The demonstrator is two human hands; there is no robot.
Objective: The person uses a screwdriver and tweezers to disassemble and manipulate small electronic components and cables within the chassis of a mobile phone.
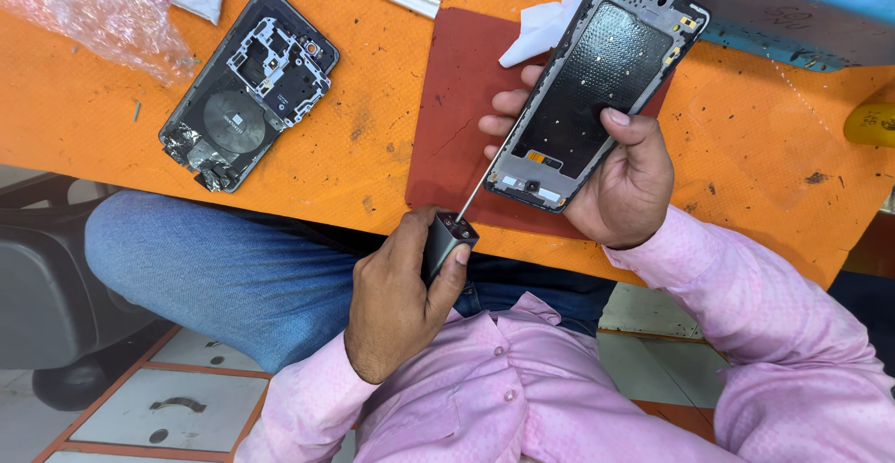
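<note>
A person in a pink shirt works over an orange table (pixel 354 137); the right hand (pixel 623 179) grips a phone frame (pixel 597 90) tilted above a dark red mat (pixel 457 118), thumb pressed on the frame's right edge, fingers curled behind its left; the left hand (pixel 401 295), wrist bent upward, is closed around a dark electric screwdriver (pixel 447 239), whose thin bit meets the frame's lower end; left of the frame, well apart, a phone back with a round coil (pixel 247 85) lies flat; a white tissue (pixel 541 29) sits just beside the frame's upper left.
</note>
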